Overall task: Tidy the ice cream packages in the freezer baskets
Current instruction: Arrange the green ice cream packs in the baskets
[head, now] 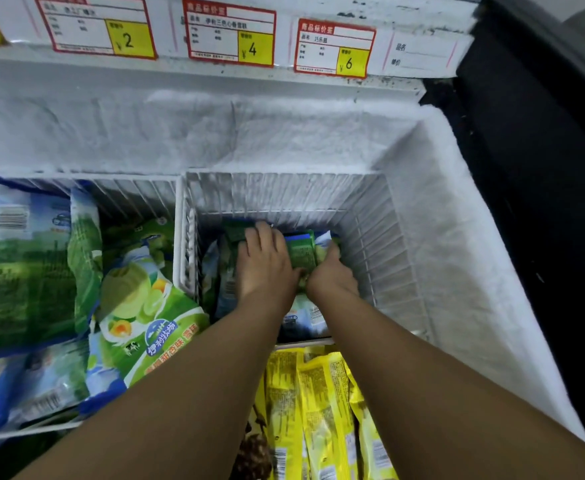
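— Reaching into the wire basket (pixel 381 244) at the freezer's (pixel 457 209) far right corner, both hands?
— Yes, the right grip (pixel 332 271) curls round a green ice cream package (pixel 301 252) near the basket's far edge.
— And the left grip (pixel 263 259)?
— Laid over other green packages (pixel 237 233) just beside it; clasping or only pressing, I cannot tell.
— Elsewhere?
— Yellow packages (pixel 319 403) by the freezer's near edge.

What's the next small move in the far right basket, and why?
Probably slide the upright green package left until it sits flush with the darker packs. The right hand grips that package's right side, the left hand rests on the darker packs, and both reach deep into the wire basket, so closing up the row looks like the natural step.
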### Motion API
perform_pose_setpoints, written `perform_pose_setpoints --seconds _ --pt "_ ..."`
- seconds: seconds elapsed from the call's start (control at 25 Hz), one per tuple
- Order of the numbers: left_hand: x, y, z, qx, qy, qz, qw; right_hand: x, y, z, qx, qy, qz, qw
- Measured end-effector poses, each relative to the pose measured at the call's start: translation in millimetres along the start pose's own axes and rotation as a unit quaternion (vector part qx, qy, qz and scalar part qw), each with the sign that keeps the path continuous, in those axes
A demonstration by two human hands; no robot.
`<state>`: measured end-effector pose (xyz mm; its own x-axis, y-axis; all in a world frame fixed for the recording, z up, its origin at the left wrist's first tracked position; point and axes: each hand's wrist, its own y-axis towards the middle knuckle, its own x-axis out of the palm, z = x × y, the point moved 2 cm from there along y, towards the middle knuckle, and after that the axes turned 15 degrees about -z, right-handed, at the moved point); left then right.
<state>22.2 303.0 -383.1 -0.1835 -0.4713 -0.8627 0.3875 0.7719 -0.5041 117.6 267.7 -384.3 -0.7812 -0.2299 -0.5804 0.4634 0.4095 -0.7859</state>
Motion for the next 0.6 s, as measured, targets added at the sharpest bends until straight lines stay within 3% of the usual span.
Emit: perform_pose_setpoints --seconds 0.12,0.2,0.28,0.36,0.48,0.6 --pt "-5.7 -1.5 4.4 0.047 -0.088 -0.019 0.995 -3.5 0.0 -4.2 -0.044 0.049 0.108 0.992" --pt "1.0 0.0 3.4 0.102 -0.126 -0.046 0.986 -0.9 -3.0 -9.9 -0.041 -0.085 0.183 0.978" --pt "12.5 1.9 1.4 0.141 -0.070 -0.086 0.984 4.3 -7.2 -13.0 -0.074 -0.251 0.222 0.939" --pt "25.8 7.0 -2.1 0.143 0.028 -0.135 0.980 11.4 -3.3 -12.8 -0.146 -0.299 0.136 0.933" --pt "32.2 21.2 -8.6 0.116 0.120 -0.154 0.974 19.7 10.7 -1.6 -0.118 -0.278 -0.072 0.951" --pt "28.4 28.0 -16.9 0.122 0.096 -0.115 0.981 12.2 20.6 3.3 -0.127 -0.316 -0.103 0.935"
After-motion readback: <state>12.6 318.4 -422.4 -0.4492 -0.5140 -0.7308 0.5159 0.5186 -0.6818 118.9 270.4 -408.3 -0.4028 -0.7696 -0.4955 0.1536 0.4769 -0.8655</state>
